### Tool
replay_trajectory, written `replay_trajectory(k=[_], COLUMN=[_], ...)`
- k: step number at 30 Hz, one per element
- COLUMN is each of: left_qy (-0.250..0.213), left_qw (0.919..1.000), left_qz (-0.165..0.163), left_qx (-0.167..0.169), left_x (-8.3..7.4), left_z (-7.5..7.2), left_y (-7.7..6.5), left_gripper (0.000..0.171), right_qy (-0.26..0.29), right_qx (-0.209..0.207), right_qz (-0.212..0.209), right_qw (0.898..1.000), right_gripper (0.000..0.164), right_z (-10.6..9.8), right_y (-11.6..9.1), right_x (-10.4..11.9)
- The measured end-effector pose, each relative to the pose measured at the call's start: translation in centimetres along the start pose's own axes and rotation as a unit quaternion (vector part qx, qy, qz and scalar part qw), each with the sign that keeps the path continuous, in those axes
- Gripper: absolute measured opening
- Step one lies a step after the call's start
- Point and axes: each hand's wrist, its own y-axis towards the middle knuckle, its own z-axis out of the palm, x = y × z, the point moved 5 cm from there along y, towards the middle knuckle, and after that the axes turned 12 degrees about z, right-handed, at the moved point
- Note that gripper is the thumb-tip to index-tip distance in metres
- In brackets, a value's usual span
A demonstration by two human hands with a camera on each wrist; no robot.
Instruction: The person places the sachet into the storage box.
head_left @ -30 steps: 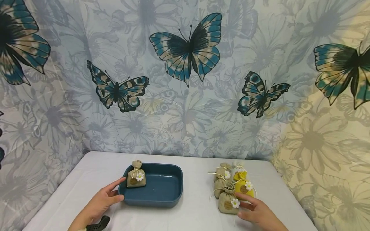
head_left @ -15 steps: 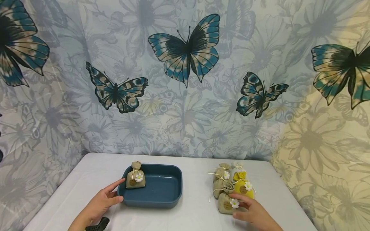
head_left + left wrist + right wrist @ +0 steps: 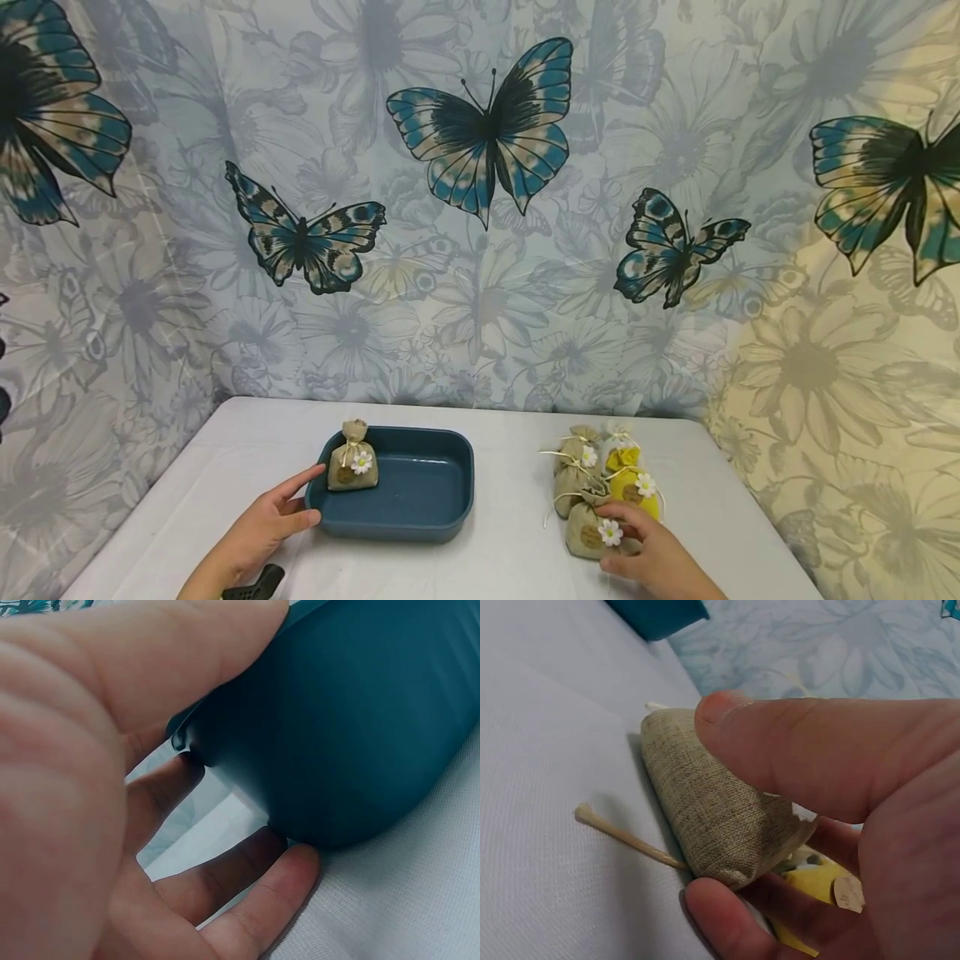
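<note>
The right hand [image 3: 656,548] pinches the nearest upright beige cloth sachet [image 3: 581,540], well right of the rectangular blue tray [image 3: 416,493] whose left end the left hand [image 3: 261,523] touches, fingers apart.

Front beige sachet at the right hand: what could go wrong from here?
Lifting the front beige sachet could drag or tip the yellow sachet crowded close behind it. The loose cord beside it might snag on the right hand. The left hand touches the blue tray; pressing harder may shift it.
</note>
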Motion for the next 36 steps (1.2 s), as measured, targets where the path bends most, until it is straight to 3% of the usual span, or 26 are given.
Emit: replay_trajectory(k=[5, 15, 19, 25, 36], left_qy=[0.003, -0.001, 0.001, 0.003, 0.007], left_qw=[1.0, 1.0, 1.0, 1.0, 0.9999], left_qz=[-0.001, -0.002, -0.004, -0.003, 0.0], left_qx=[0.002, 0.008, 0.003, 0.006, -0.009], left_x=[-0.2, -0.3, -0.2, -0.3, -0.2], left_z=[0.0, 0.2, 0.1, 0.0, 0.0], left_y=[0.0, -0.1, 0.0, -0.1, 0.0], left_gripper=[0.073, 0.073, 0.073, 0.074, 0.072], right_qy=[-0.022, -0.066, -0.064, -0.022, 0.016], right_qx=[-0.015, -0.085, -0.101, -0.123, -0.126], right_qz=[0.001, 0.053, 0.056, 0.092, 0.023], right_qw=[1.0, 0.993, 0.991, 0.988, 0.992], right_gripper=[0.067, 0.055, 0.051, 0.048, 0.047], right_z=[0.2, 0.2, 0.2, 0.2, -0.1], right_y=[0.2, 0.6, 0.7, 0.7, 0.1], right_x=[0.0, -0.5, -0.6, -1.0, -0.4])
